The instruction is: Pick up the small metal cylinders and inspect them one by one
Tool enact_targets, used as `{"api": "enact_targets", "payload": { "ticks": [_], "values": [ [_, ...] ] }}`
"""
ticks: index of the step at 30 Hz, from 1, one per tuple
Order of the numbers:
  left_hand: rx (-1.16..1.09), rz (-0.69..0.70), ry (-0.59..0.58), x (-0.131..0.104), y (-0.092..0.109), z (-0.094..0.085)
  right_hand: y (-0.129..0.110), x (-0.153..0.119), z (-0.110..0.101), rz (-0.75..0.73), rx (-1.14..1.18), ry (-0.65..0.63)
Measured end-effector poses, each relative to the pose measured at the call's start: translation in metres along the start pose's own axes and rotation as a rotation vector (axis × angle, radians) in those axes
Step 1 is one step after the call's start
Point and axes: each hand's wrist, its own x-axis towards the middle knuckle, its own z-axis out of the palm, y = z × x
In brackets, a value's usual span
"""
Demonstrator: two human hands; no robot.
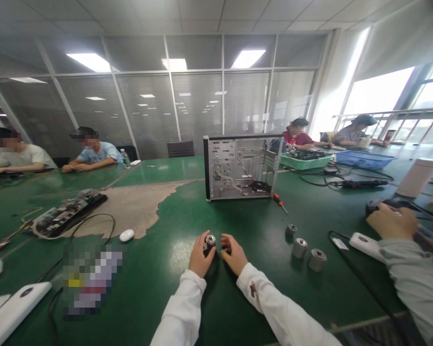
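Observation:
My left hand (201,257) has its thumb and fingers around a small grey metal cylinder (210,239) with a hole in its top. Just to the right is my right hand (234,255), its fingers curved and apart, with nothing visible in them. Three similar pieces stand on the green table (252,307) further right: a small metal cylinder (290,229), a larger metal cylinder (299,248) and a wide metal cylinder (316,260). Beyond my hands an open computer case (208,178) stands upright, and a red-and-black screwdriver (280,203) lies by its corner.
A co-worker's hand (393,221) and grey sleeve reach in at right, beside a white device (368,246) and cables. A circuit-board assembly (70,214) and a white oval object (126,235) lie left. Green (305,162) and blue baskets (364,159) stand far right. Other people sit across the table.

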Motion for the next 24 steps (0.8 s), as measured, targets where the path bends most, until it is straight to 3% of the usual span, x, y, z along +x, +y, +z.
{"api": "enact_targets", "payload": {
  "ticks": [4, 8, 13, 18, 21, 24],
  "values": [
    [0.013, 0.056, -0.035, 0.002, -0.002, 0.002, 0.000, 0.011, 0.001, 0.060, 0.051, 0.036],
    [-0.064, 0.024, -0.024, 0.004, -0.003, 0.001, 0.000, 0.024, 0.008, 0.118, 0.114, 0.099],
    [-0.351, -0.203, 0.128, 0.012, -0.010, 0.002, 0.003, 0.032, 0.013, 0.188, 0.210, 0.160],
    [-0.839, -0.459, 0.317, 0.026, -0.023, 0.001, 0.002, 0.034, 0.018, 0.193, 0.291, 0.150],
    [-1.060, -0.528, 0.390, 0.031, -0.025, 0.000, -0.006, 0.033, 0.024, 0.204, 0.352, 0.105],
    [-1.157, -0.573, 0.389, 0.031, -0.023, 0.000, -0.015, 0.028, 0.028, 0.146, 0.393, 0.003]
  ]
}}
